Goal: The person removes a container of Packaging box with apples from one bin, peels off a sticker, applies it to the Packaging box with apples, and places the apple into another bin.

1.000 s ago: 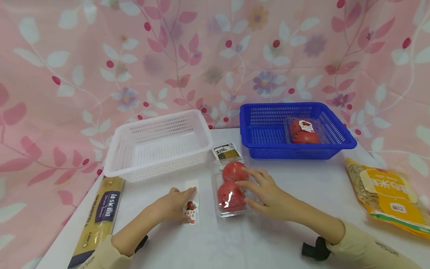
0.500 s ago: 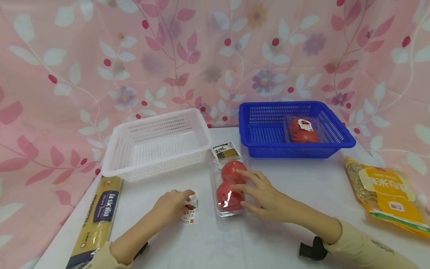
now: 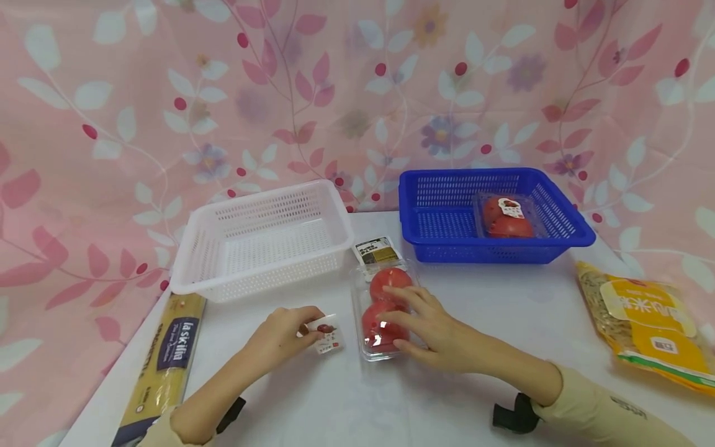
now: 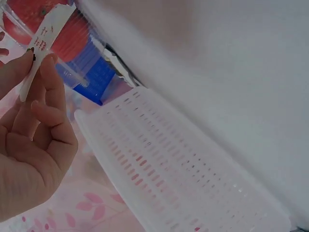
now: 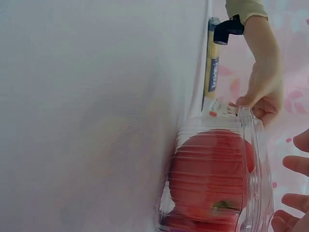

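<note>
My left hand (image 3: 279, 335) pinches a small white label (image 3: 331, 339) with a red fruit picture, thumb against fingers, above the table left of a clear plastic box (image 3: 373, 356). Up close in the left wrist view, the label (image 4: 42, 42) appears tilted, with red print. Inside the box lie two red tomatoes (image 3: 383, 320); a green stem shows in the right wrist view. Over the box's right side, my right hand (image 3: 444, 332) has its fingers spread and relaxed, fingertips right at the lid.
Behind the box lies a flat dark-and-white packet (image 3: 377, 251). A white basket (image 3: 268, 270) stands back left, a blue basket (image 3: 480, 254) back right with another tomato box (image 3: 509, 226). Spaghetti (image 3: 167, 360) lies left, a yellow grain bag (image 3: 648, 316) right.
My left hand has lifted the label off the table and turned it toward the tomato box. The right hand has shifted slightly left over the lid.
</note>
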Demonstrator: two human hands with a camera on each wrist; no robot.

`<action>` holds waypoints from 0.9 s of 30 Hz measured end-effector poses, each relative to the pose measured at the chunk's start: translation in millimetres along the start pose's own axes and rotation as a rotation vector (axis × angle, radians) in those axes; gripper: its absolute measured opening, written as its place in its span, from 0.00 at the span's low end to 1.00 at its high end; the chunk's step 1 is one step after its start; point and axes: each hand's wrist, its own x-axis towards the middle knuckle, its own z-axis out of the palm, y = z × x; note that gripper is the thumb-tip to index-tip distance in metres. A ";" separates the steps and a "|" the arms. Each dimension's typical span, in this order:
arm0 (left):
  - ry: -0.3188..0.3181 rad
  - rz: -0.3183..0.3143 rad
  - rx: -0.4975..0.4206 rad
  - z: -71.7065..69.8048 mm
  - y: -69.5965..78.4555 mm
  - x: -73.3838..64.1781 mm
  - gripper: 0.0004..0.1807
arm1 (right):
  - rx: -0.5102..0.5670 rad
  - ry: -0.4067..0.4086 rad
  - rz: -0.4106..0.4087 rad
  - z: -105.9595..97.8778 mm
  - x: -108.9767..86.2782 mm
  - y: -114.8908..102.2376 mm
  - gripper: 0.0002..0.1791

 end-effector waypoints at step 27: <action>0.047 0.147 -0.682 -15.4 58.1 4.2 0.14 | 0.078 0.407 -0.194 -4.8 43.0 -32.8 0.13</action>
